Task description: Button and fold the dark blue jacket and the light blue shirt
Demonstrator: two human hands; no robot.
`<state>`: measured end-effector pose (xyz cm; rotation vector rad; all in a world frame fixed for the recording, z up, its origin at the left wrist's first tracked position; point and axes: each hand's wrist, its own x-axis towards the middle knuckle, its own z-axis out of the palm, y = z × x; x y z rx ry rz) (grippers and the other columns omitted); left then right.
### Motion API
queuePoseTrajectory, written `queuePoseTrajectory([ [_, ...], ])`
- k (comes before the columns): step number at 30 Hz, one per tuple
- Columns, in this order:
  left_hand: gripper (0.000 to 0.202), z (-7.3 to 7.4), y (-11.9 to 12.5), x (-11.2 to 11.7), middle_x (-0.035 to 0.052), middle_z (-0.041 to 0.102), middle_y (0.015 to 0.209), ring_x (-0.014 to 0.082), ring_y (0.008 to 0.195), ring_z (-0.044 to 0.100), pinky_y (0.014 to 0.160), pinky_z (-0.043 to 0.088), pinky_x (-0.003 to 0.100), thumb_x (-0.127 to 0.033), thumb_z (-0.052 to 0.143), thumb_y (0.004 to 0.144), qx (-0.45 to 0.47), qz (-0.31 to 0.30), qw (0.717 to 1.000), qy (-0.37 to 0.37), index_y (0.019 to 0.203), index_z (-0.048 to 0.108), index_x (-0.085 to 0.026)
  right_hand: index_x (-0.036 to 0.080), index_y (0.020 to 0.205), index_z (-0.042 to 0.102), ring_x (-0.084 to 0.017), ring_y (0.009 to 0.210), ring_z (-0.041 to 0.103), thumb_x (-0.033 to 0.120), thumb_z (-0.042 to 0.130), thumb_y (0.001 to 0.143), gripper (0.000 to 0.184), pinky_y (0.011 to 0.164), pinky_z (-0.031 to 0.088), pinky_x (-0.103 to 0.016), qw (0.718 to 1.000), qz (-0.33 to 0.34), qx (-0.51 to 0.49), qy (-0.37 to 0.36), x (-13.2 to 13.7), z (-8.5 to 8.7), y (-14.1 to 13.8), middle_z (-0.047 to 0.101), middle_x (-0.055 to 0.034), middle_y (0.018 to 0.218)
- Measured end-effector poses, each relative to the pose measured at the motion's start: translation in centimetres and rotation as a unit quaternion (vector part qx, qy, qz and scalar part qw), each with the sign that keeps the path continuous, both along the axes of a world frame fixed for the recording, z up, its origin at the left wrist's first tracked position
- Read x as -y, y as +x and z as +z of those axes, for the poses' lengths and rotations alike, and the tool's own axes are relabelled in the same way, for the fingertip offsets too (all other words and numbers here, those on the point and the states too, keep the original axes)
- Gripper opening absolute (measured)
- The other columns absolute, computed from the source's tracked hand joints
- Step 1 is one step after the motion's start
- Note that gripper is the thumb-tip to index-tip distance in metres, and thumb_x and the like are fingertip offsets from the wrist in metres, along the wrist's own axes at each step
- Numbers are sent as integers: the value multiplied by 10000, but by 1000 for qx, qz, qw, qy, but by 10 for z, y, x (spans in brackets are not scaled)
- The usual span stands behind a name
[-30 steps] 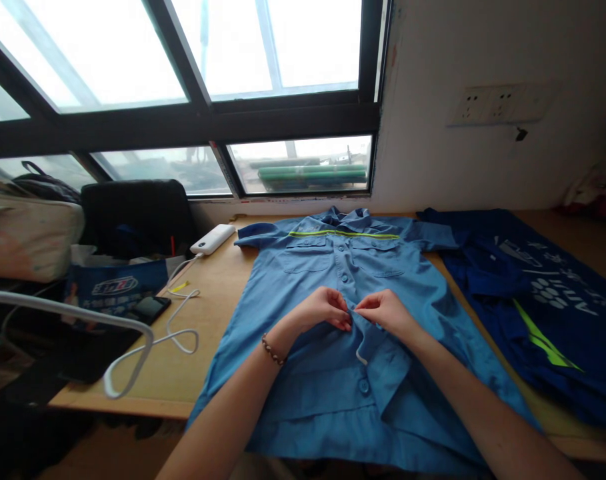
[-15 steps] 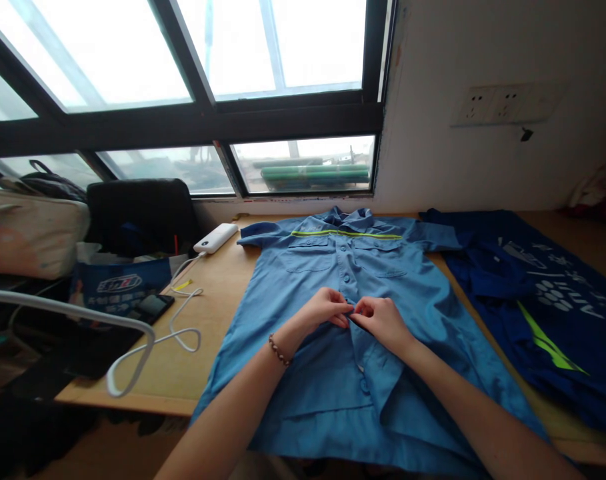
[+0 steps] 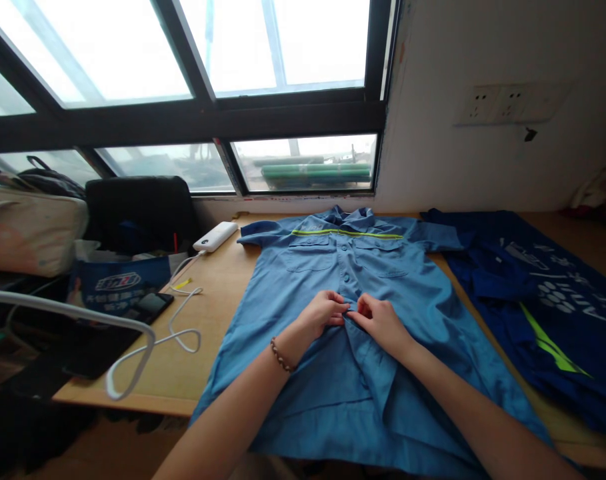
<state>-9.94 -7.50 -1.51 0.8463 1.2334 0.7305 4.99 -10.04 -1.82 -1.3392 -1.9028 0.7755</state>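
Fingers point(image 3: 338, 308) of your left hand point(image 3: 319, 312) and your right hand point(image 3: 380, 321) work nearly tip to tip, both sets pinching fabric at the front placket point(image 3: 345, 263) of a light-blue, short-sleeved cloth shirt point(image 3: 327, 370). Exactly what lies between the tips is hidden. The shirt lies front up on the pale wooden surface point(image 3: 223, 287) before you, collar point(image 3: 353, 217) away and hem point(image 3: 323, 447) towards you; this orientation presumably puts the lower placket within reach of both hands. Your opposed pinches appear suited to controlling the front edges. Below your right hand, the front flap point(image 3: 383, 373) stands creased, likely drawn up by that grip. A dark-blue cloth garment point(image 3: 493, 267) lies beside the shirt on the right; a white, oblong plastic device point(image 3: 216, 237) lies left, well apart from your hands, so neither appears to obstruct them.
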Motion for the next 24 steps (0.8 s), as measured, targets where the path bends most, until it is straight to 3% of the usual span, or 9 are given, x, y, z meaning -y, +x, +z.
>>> queuePoseTrajectory([
  [10, 206, -1, 0, 1, -56, 462, 517, 40, 420, 465, 452, 380, 162, -101, 600, 656, 33, 19, 999, -20, 749, 423, -151, 197, 684, 424, -95, 492, 462, 381, 516, 764, 221, 478, 342, -204, 989, 57, -99, -91, -6, -10, 0, 487, 49, 541],
  [16, 253, 5, 3, 3, -68, 443, 510, 22, 403, 389, 410, 289, 153, -176, 663, 607, 5, -1, 997, 80, 715, 436, -151, 193, 633, 427, -83, 426, 433, 489, 460, 757, 323, 433, 332, -202, 964, 66, -177, -185, -9, -11, -3, 472, 46, 475],
  [19, 270, 9, 2, 2, -69, 440, 512, 21, 412, 369, 424, 267, 159, -240, 675, 594, 10, -55, 990, 129, 702, 445, -148, 189, 591, 415, -62, 363, 365, 483, 478, 714, 325, 373, 249, -193, 933, 56, -229, -272, -10, -8, -3, 459, 46, 444],
  [24, 197, 6, 4, -1, -38, 482, 591, 58, 506, 419, 484, 298, 181, -284, 591, 685, -10, -130, 958, 254, 730, 453, -151, 184, 569, 392, -43, 340, 285, 411, 522, 623, 267, 359, 148, -188, 849, 55, -337, -402, -13, -5, 2, 382, 67, 419],
])
